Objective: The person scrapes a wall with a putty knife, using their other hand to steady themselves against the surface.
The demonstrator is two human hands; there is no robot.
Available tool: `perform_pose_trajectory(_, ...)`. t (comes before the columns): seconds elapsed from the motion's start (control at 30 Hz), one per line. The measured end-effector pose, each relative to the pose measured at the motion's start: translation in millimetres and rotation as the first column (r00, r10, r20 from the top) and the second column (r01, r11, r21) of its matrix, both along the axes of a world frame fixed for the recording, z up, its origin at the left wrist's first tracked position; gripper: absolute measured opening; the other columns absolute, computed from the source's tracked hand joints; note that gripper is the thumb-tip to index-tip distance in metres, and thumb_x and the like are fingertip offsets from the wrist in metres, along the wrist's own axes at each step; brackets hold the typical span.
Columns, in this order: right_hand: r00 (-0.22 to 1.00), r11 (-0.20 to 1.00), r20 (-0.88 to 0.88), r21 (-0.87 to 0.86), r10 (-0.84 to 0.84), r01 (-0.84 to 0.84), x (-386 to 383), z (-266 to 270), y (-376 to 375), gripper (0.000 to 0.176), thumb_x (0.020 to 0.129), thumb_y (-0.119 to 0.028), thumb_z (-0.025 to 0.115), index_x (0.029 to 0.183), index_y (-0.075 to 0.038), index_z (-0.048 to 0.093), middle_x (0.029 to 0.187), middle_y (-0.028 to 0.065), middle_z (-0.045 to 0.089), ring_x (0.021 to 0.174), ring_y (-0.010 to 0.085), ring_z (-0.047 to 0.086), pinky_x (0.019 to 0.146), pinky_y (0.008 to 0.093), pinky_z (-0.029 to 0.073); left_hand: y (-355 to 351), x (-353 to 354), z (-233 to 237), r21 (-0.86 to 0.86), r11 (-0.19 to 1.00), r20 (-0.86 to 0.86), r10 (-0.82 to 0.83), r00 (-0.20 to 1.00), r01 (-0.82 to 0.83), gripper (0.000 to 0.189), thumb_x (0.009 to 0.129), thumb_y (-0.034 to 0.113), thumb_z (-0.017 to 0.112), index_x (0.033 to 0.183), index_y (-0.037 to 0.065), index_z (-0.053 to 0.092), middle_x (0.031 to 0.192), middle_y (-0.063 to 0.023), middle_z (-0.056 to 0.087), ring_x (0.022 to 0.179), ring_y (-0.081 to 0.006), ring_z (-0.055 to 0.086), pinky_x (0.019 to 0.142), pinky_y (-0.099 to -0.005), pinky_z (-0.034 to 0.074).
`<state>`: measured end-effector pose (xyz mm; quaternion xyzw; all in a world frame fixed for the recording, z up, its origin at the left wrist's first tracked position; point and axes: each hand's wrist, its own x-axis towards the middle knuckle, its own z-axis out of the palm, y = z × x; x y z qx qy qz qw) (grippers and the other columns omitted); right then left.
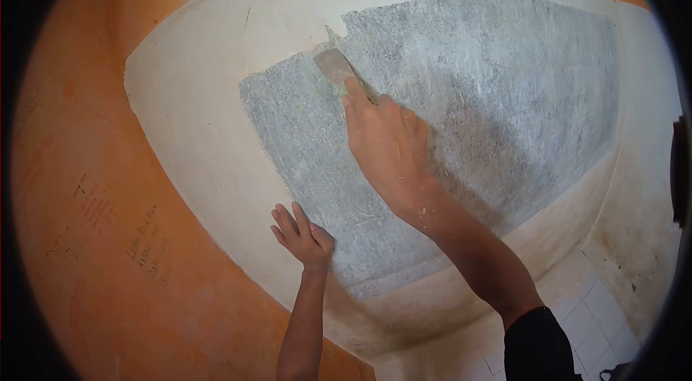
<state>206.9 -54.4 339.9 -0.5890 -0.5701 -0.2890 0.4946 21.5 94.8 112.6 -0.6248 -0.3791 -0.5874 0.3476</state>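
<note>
My right hand (pixel 393 147) is closed around a putty knife (pixel 333 66), its index finger stretched along the blade. The wide blade end meets the wall at the upper border of a scraped grey patch (pixel 461 56), just below a small notch in the white paint (pixel 194 107). Most of the handle is hidden inside the hand. Lower down, my left hand (pixel 303 237) lies flat with fingers spread against the wall, at the left border of the grey patch. Nothing is held in it.
Orange wall paint (pixel 94 186) with handwriting (pixel 150 244) surrounds the white area on the left. White floor tiles (pixel 595 309) show at the lower right. A dark object (pixel 679 172) stands at the right edge. My right arm casts a shadow across the patch.
</note>
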Motion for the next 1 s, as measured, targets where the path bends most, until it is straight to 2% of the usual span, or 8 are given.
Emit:
perform_pose_trajectory(0.13, 0.991, 0.992, -0.05, 0.026, 0.124, -0.123, 8.2, 22.6, 10.5, 0.027, 0.102, -0.019, 0.053, 0.119, 0.0, 0.062, 0.073, 0.0185, 0.068, 0.069, 0.034, 0.072, 0.055, 0.041, 0.057, 2.3, 2.4, 0.5, 0.008, 1.0, -0.002, -0.012, 1.0, 0.012, 0.055, 0.095, 0.014, 0.039, 0.148, -0.002, 0.044, 0.16, -0.0257, 0.026, 0.151, -0.0407, 0.019, 0.12, -0.0554, 0.005)
perform_pose_trajectory(0.2, 0.992, 0.977, -0.027, 0.178, 0.123, -0.117, 4.8, 27.5, 21.1, 0.034, 0.104, -0.023, 0.05, 0.128, -0.004, 0.063, 0.067, 0.0188, 0.067, 0.061, 0.034, 0.07, 0.055, 0.0426, 0.054, 3.7, -0.7, -0.5, 0.008, 1.0, -0.019, -0.014, 1.0, 0.014, 0.055, 0.095, 0.014, 0.039, 0.147, -0.002, 0.045, 0.16, -0.0259, 0.026, 0.151, -0.0409, 0.019, 0.12, -0.0555, 0.005)
perform_pose_trajectory(0.3, 0.992, 0.991, -0.062, 0.083, 0.111, -0.106, 3.9, 14.3, 11.8, 0.034, 0.104, -0.024, 0.049, 0.128, -0.003, 0.064, 0.068, 0.019, 0.067, 0.062, 0.0341, 0.07, 0.056, 0.0431, 0.055, 3.8, -5.1, -3.7, 0.031, 0.999, -0.056, -0.003, 0.998, 0.005, 0.056, 0.093, 0.013, 0.039, 0.147, -0.002, 0.045, 0.16, -0.0262, 0.027, 0.151, -0.0408, 0.02, 0.121, -0.0551, 0.006)
perform_pose_trajectory(0.5, 0.994, 0.974, -0.034, 0.207, 0.104, -0.095, 2.3, 27.6, 24.9, 0.034, 0.104, -0.024, 0.049, 0.129, -0.005, 0.063, 0.068, 0.0195, 0.067, 0.062, 0.0344, 0.07, 0.057, 0.0439, 0.055, 3.8, -3.5, -2.2, 0.057, 0.998, -0.05, 0.003, 0.999, 0.0, 0.057, 0.091, 0.012, 0.04, 0.147, -0.001, 0.046, 0.159, -0.0259, 0.03, 0.151, -0.0403, 0.022, 0.121, -0.0533, 0.007)
perform_pose_trajectory(0.63, 0.998, 0.993, -0.053, 0.11, 0.041, -0.035, -1.2, 6.4, 16.4, 0.034, 0.104, -0.024, 0.049, 0.13, -0.006, 0.062, 0.068, 0.0194, 0.067, 0.062, 0.0346, 0.069, 0.057, 0.0433, 0.054, 4.3, -3.5, -2.0, 0.049, 0.999, -0.046, 0.0, 0.999, 0.003, 0.058, 0.091, 0.012, 0.04, 0.147, -0.001, 0.047, 0.159, -0.0251, 0.031, 0.15, -0.0395, 0.023, 0.121, -0.0536, 0.007)
perform_pose_trajectory(0.83, 0.988, 0.988, -0.067, 0.08, 0.138, -0.133, -5.2, 11.5, 7.7, 0.03, 0.103, -0.023, 0.05, 0.124, -0.005, 0.06, 0.072, 0.0194, 0.067, 0.067, 0.0356, 0.071, 0.058, 0.0463, 0.055, 4.2, -2.8, -3.7, 0.06, 0.998, -0.04, 0.008, 0.999, -0.006, 0.058, 0.09, 0.011, 0.041, 0.146, -0.001, 0.047, 0.158, -0.0252, 0.032, 0.15, -0.0394, 0.024, 0.121, -0.0532, 0.007)
perform_pose_trajectory(0.93, 0.997, 0.997, -0.036, 0.044, 0.072, -0.071, -6.4, -5.4, 8.8, 0.028, 0.103, -0.023, 0.05, 0.122, -0.006, 0.06, 0.069, 0.0183, 0.066, 0.066, 0.0349, 0.071, 0.057, 0.0469, 0.054, 3.9, -4.8, -6.1, 0.053, 0.999, -0.042, 0.013, 0.999, -0.011, 0.058, 0.09, 0.012, 0.041, 0.146, -0.001, 0.048, 0.158, -0.0252, 0.032, 0.15, -0.0392, 0.024, 0.121, -0.0533, 0.007)
perform_pose_trajectory(1.0, 0.988, 0.984, -0.056, 0.114, 0.143, -0.136, -4.6, -6.5, 16.6, 0.033, 0.103, -0.026, 0.051, 0.127, -0.009, 0.066, 0.069, 0.0188, 0.066, 0.06, 0.0342, 0.067, 0.055, 0.044, 0.052, 4.5, -2.9, -6.7, 0.054, 0.998, -0.041, 0.021, 0.999, -0.019, 0.058, 0.089, 0.012, 0.041, 0.145, -0.001, 0.049, 0.157, -0.0252, 0.033, 0.15, -0.0391, 0.025, 0.121, -0.0535, 0.008)
